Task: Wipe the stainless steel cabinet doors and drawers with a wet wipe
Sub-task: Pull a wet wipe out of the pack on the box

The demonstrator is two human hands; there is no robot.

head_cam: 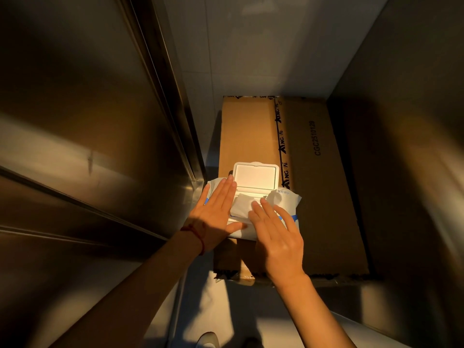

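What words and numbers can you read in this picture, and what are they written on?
"CGC2510129": printed in dark letters along the right cardboard box.
"NG": part of a repeated brand print on the tape strip between the boxes; the other characters are not clear.
Small print on the wet wipe pack: too small to read.

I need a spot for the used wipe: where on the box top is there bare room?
The cardboard box is bare beyond the open lid and right of the wipes pack. The near left end is crowded: left hand, right hand.
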